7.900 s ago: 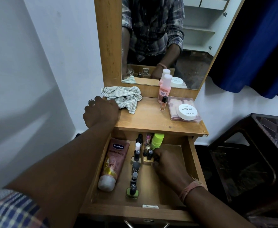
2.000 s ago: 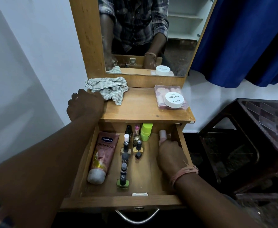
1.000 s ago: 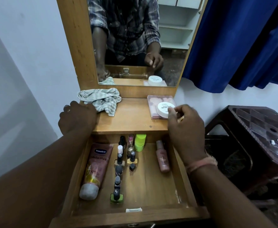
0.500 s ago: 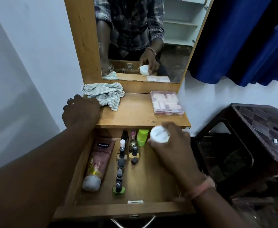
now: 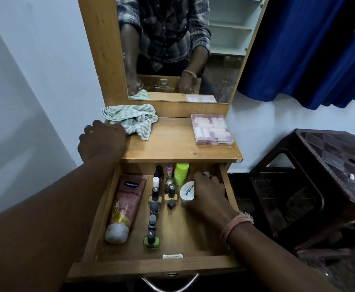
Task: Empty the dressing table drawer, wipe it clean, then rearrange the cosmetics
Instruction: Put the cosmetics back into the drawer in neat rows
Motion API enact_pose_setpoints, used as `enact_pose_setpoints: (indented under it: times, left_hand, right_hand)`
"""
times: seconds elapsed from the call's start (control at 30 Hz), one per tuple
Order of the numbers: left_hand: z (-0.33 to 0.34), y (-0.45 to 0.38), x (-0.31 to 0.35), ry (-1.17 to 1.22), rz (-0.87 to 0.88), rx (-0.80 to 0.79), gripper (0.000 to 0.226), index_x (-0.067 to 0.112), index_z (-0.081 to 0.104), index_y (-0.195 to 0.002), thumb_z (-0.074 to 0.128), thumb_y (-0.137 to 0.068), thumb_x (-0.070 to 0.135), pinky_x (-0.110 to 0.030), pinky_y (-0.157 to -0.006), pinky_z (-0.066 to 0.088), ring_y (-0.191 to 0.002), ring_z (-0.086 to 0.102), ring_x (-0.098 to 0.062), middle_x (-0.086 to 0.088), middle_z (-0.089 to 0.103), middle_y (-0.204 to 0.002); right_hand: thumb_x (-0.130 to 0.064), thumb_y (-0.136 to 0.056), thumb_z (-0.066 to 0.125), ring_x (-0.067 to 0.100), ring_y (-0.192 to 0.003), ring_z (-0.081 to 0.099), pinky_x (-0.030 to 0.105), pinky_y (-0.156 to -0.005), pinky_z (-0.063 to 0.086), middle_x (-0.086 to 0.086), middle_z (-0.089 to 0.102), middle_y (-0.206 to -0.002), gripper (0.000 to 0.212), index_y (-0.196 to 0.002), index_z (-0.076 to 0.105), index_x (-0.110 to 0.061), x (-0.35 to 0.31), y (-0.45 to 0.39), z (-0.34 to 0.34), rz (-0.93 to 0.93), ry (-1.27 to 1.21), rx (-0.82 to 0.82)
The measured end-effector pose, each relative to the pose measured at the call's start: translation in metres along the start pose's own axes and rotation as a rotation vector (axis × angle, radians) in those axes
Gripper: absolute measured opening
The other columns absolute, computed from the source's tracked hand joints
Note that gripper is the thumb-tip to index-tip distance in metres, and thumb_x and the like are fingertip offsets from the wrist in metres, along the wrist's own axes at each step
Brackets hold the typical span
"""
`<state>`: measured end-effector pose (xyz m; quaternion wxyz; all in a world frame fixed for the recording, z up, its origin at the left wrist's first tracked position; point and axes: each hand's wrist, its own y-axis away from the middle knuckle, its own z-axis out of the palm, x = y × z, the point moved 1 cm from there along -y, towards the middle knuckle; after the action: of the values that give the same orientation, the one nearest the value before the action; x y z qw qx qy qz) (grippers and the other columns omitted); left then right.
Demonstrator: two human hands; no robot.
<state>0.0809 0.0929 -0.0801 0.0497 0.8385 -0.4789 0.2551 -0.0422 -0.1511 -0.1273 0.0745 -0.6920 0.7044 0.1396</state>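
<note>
Wooden drawer (image 5: 117, 257) is pulled right out toward me, so starting at the near end: a green square nail polish bottle (image 5: 151, 239) stands by the front, with a row of small dark-capped bottles running away from it. Left of that row lies a pink squeeze tube with a grey cap (image 5: 125, 207).

Mid-drawer on the right, my right hand (image 5: 209, 196) has its fingers curled round a round white tub with a printed lid (image 5: 187, 192), setting it just right of the bottle row. I'd guess it's light, rigid plastic and a bit slick, so gripping the rim from the sides is the way to go. A lime green container (image 5: 181, 173) stands at the far end.

Further back, my left hand (image 5: 101, 142) grips the left edge of the wooden tabletop (image 5: 172, 144), touching a striped grey cloth (image 5: 132, 119). Far right sits a clear pink flat box (image 5: 212, 129), probably next in.
</note>
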Motion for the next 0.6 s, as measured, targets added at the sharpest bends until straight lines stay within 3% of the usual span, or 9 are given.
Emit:
enact_pose_setpoints:
  times: [0.4, 0.6]
  left_hand:
    - [0.0015, -0.0010, -0.0006, -0.014, 0.001, -0.001, 0.059, 0.007, 0.055, -0.134, 0.039, -0.099, 0.052, -0.048, -0.095, 0.046, -0.120, 0.057, -0.042, -0.020, 0.058, -0.131]
    - [-0.0007, 0.0012, 0.0014, -0.009, -0.004, 0.001, 0.058, 0.006, 0.055, -0.133, 0.040, -0.099, 0.051, -0.047, -0.094, 0.046, -0.120, 0.057, -0.042, -0.020, 0.059, -0.131]
  right_hand:
    - [-0.042, -0.073, 0.082, 0.035, -0.128, 0.040, 0.041, -0.102, 0.040, 0.009, 0.040, -0.137, 0.069, -0.129, 0.049, -0.018, 0.0052, -0.0019, 0.0078, 0.004, 0.034, -0.060]
    - [-0.047, -0.067, 0.086, 0.034, -0.123, 0.041, 0.040, -0.097, 0.042, 0.008, 0.046, -0.131, 0.071, -0.125, 0.054, -0.022, 0.0049, -0.0029, 0.0065, -0.007, 0.049, -0.056]
